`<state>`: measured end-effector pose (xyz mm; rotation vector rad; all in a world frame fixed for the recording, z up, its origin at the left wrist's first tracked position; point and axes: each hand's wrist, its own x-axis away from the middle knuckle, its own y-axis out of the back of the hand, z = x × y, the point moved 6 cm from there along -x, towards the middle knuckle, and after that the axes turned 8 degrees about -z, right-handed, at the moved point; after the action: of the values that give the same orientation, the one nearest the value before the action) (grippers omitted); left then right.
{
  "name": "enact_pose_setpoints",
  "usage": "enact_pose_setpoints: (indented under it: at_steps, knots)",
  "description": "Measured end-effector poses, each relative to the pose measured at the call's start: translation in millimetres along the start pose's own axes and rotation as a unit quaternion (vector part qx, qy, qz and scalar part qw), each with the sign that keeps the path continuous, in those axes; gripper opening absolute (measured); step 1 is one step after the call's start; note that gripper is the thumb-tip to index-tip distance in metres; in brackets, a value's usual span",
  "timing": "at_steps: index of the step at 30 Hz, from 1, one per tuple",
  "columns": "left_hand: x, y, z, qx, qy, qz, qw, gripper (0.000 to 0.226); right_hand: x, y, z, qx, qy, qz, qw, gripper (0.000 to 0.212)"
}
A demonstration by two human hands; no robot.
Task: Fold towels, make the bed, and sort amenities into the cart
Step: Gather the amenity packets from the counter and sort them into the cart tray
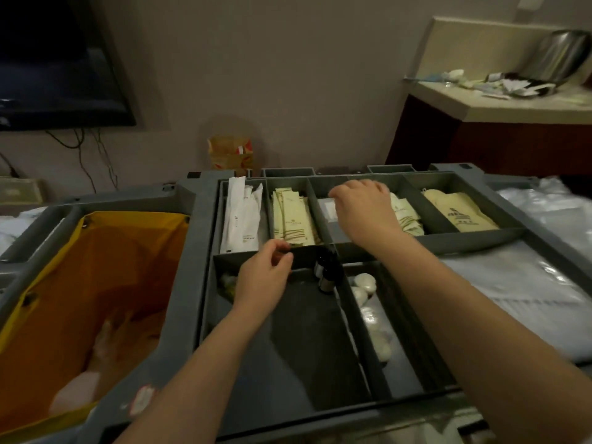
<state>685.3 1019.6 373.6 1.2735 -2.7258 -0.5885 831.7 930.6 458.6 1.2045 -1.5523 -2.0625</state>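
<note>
Hands over cart tray. Left hand [266, 278]: fingers loosely curled toward the thumb with a small gap between them, nothing visible in the gap. It hovers above the near-left compartment, just beside two dark glossy bottles [327, 272] standing upright against the divider. Right hand [363, 208]: back to camera, fingers bent down into the third compartment of the far row, tips hidden (cannot tell whether it grips anything). A flat white packet [326, 208] lies beneath it.

Cart [205, 225]: grey moulded plastic, rectangular bins parted by thin dividers.
- Far row, left to right: long white paper sachets [238, 216]; cream sachets with green stripes [291, 219], stacked and leaning; the bin under the right hand, holding more striped sachets [405, 216]; flat beige bags [461, 213] with dark print.
- Near row: small greenish items [226, 283], partly hidden by the left hand; a narrow bin with smooth white rounded pieces [365, 283] (soap-like).

Yellow fabric bag [96, 267] hangs open in the frame left of the tray. Crinkled clear plastic [528, 270] covers white goods on the right.
</note>
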Motion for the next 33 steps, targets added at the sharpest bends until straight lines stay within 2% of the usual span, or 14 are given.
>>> enact_pose_setpoints:
  at_steps: [4, 7, 11, 15, 20, 23, 26, 30, 33]
  knots:
    - [22.0, -18.6, -35.2, -0.061, -0.079, 0.002, 0.995, 0.014, 37.9, 59.7, -58.4, -0.016, -0.043, -0.054, 0.997, 0.03]
    - [53.4, -60.9, -86.4, -0.031, -0.141, 0.028, 0.989, 0.017, 81.8, 94.0, -112.1, -0.01, -0.083, -0.09, 0.992, 0.027]
    - [116.3, -157.9, -150.4, 0.029, -0.196, 0.097, 0.975, 0.023, 156.0, 135.8, -197.7, -0.024, -0.142, -0.115, 0.983, 0.026]
    - [199.8, -274.1, -194.3, 0.051, -0.21, 0.18, 0.96, 0.025, 257.7, 174.5, -300.6, -0.025, -0.229, -0.14, 0.963, 0.026]
    - [300.0, -411.1, -221.4, 0.016, -0.236, 0.3, 0.924, 0.016, 420.2, 187.7, -415.6, -0.027, -0.389, -0.107, 0.915, 0.026]
    - [347.4, -479.4, -227.3, -0.013, -0.236, 0.375, 0.897, 0.011, 512.1, 189.6, -460.0, -0.055, -0.498, -0.101, 0.86, 0.028]
    - [375.4, -540.5, -229.1, -0.032, -0.233, 0.415, 0.879, 0.01, 575.4, 191.5, -497.7, -0.068, -0.575, -0.111, 0.808, 0.029]
    - [387.8, -615.6, -220.6, -0.067, -0.217, 0.449, 0.864, 0.012, 611.3, 192.4, -549.8, -0.088, -0.623, -0.126, 0.767, 0.028]
    - [378.4, -671.4, -210.7, -0.092, -0.197, 0.458, 0.862, 0.015, 599.9, 193.0, -605.3, -0.105, -0.615, -0.14, 0.769, 0.027]
